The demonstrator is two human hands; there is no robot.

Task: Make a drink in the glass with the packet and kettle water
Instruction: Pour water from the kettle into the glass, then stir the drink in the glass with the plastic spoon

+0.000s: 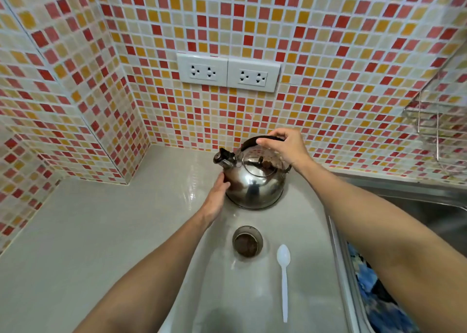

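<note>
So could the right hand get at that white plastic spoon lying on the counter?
Probably yes. The white plastic spoon lies alone on the grey counter, nothing over it. But the right hand is on the steel kettle handle and must let go first.

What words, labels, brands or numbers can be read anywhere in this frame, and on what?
None can be read.
Kettle: bare metal, no marking shows.
Wall sockets: plain white, no lettering shows.
Spoon: plain white.
Glass: no label shows.
Blue patterned thing in the sink: too blurred to tell.
</note>
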